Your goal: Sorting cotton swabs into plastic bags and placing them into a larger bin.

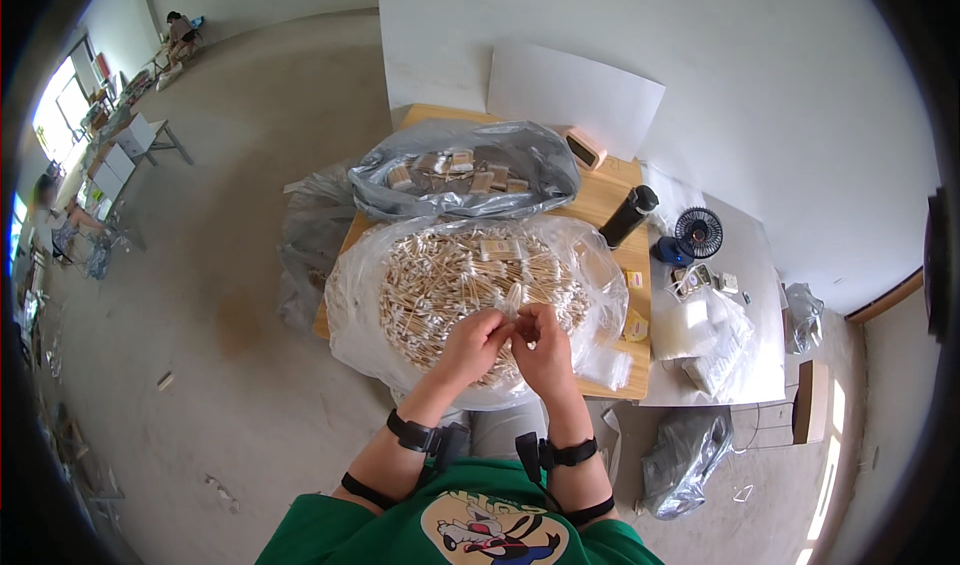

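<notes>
Cotton swabs (pixel 512 300), a small bunch, pinched by left hand (pixel 478 343) and right hand (pixel 543 350) above clear bag (pixel 350 315); grey bag (pixel 540 160) behind.

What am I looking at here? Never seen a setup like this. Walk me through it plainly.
This is one wide fisheye view from a camera on a person's head, looking down, so straight edges bend. The left hand and right hand meet over a clear bag of cotton swabs on a wooden table, pinching a small bundle of swabs between them. Behind lies a grey bag of small packets. To the right stand a dark bottle and a small fan.
</notes>
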Demonstrator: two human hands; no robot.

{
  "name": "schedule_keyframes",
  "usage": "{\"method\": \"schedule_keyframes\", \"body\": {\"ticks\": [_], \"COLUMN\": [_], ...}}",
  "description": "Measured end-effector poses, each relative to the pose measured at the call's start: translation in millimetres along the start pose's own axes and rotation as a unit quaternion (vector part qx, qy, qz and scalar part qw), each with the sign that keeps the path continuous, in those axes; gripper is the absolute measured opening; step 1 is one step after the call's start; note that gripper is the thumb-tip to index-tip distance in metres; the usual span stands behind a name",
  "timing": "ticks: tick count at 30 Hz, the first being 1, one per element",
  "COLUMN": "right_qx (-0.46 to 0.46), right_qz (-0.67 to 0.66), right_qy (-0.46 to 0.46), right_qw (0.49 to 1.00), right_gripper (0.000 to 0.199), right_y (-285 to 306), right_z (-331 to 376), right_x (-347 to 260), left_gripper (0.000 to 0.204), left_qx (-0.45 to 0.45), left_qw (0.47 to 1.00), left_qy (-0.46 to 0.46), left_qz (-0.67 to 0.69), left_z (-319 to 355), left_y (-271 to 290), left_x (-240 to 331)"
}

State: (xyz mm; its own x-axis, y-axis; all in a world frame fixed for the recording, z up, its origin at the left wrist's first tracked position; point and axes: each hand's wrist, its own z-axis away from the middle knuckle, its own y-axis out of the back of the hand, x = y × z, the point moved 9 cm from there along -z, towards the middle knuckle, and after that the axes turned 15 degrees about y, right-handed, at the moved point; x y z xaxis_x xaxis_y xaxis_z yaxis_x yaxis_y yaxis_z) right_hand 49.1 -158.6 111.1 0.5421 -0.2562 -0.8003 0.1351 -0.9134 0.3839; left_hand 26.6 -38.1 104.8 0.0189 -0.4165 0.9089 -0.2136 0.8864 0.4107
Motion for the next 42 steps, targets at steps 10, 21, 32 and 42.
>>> {"method": "schedule_keyframes", "body": {"ticks": [10, 21, 32, 42], "right_qx": [-0.009, 0.036, 0.052, 0.198], "right_qz": [0.029, 0.103, -0.017, -0.418], "right_qy": [0.000, -0.046, -0.032, -0.161], "right_qw": [1.000, 0.993, 0.998, 0.872], "right_gripper": [0.022, 0.024, 0.016, 0.028], "right_y": [-0.1, 16.6, 8.2, -8.6], "right_z": [-2.3, -2.2, 3.2, 17.1], "right_x": [2.6, 6.3, 23.4, 57.6], "left_gripper": [0.009, 0.015, 0.018, 0.028], "left_qx": [-0.025, 0.003, -0.027, 0.003], "left_qw": [1.000, 0.999, 0.992, 0.953], "left_qy": [-0.008, 0.035, -0.115, 0.134], "left_qz": [-0.012, 0.004, -0.032, 0.272], "left_z": [-1.2, -3.9, 7.2, -12.7], "left_y": [-4.5, 8.3, 6.7, 23.0], "left_x": [-1.3, -11.9, 25.1, -41.8]}}
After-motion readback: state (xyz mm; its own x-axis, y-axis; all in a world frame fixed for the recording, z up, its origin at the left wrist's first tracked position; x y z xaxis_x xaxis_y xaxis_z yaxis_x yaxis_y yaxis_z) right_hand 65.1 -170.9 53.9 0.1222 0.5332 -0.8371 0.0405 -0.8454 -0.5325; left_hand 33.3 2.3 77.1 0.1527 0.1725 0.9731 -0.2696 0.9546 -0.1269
